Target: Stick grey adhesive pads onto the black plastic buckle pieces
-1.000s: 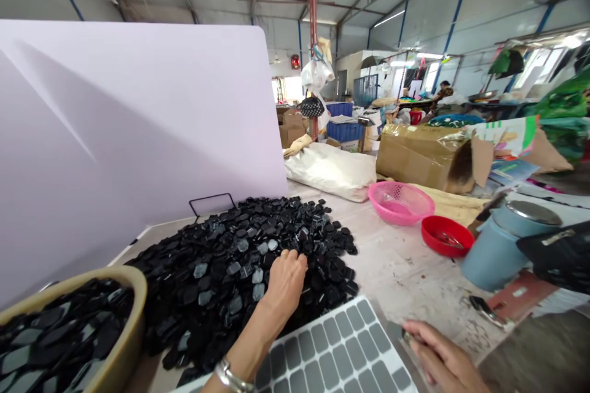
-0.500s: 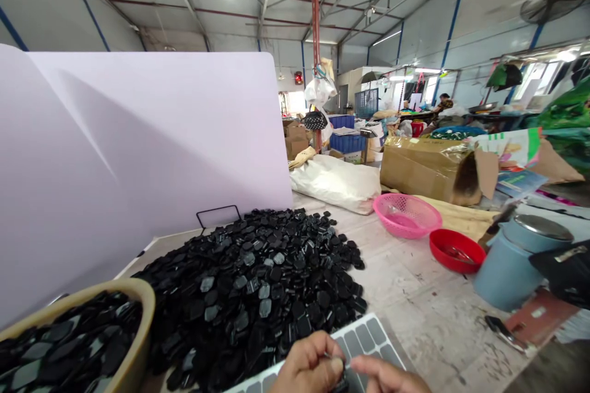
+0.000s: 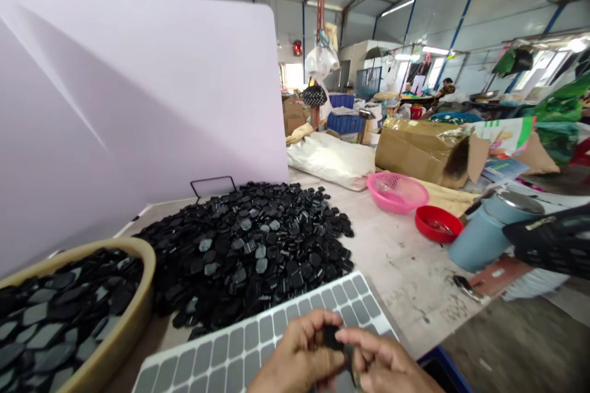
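Note:
My left hand (image 3: 299, 353) is closed around a small flat black piece (image 3: 330, 336), pinched between thumb and fingers. My right hand (image 3: 385, 359) meets it from the right, its index fingertip at the piece's edge and its other fingers curled. Something small and dark shows between the two hands, too hidden to name. Below both hands lies a white sheet with rows of grey rounded-rectangle stickers (image 3: 212, 350), partly covered by them. Behind the sheet spreads a large heap of similar black pieces (image 3: 258, 245).
A cream tub (image 3: 150, 270) full of black pieces stands at left, before a pale upright panel (image 3: 184, 92). To the right are a pink basket (image 3: 399, 193), a red bowl (image 3: 437, 224), a blue-grey canister (image 3: 483, 233) and a cardboard box (image 3: 419, 150). A white sack (image 3: 332, 159) lies behind.
The view has tilted down and shifted, showing more of the sticker sheet. My hands stay together, and the black piece between them now shows more clearly. My right index finger has come to its edge.

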The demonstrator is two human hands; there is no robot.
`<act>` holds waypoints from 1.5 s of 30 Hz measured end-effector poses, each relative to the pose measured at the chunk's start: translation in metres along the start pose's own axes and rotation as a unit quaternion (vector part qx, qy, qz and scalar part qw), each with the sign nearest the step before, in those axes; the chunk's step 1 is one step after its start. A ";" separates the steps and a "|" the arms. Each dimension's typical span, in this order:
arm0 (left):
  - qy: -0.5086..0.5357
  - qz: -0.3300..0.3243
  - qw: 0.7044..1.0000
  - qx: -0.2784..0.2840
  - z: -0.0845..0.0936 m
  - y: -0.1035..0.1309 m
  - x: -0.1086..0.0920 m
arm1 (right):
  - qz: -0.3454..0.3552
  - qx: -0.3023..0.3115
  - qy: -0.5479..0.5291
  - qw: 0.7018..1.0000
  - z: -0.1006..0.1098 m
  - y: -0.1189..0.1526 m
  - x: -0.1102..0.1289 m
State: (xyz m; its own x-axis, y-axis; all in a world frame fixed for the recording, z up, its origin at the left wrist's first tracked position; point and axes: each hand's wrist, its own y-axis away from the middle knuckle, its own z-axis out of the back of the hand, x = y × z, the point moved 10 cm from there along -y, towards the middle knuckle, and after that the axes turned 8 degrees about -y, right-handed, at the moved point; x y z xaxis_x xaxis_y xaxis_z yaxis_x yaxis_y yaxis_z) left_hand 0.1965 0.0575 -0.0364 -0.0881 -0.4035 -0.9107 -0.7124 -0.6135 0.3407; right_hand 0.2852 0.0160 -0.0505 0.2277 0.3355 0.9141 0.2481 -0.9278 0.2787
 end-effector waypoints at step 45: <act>0.076 0.026 0.997 -0.015 -0.019 -0.015 0.013 | 0.233 -0.159 0.382 0.880 0.007 0.026 0.047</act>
State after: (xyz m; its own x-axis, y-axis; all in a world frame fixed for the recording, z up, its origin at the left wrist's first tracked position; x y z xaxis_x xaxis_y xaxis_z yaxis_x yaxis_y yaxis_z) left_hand 0.2197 0.0485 -0.0489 -0.0162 -0.5324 -0.8463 -0.6888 -0.6076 0.3954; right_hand 0.3087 0.0090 -0.0027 -0.4957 -0.1887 0.8478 -0.0089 -0.9750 -0.2221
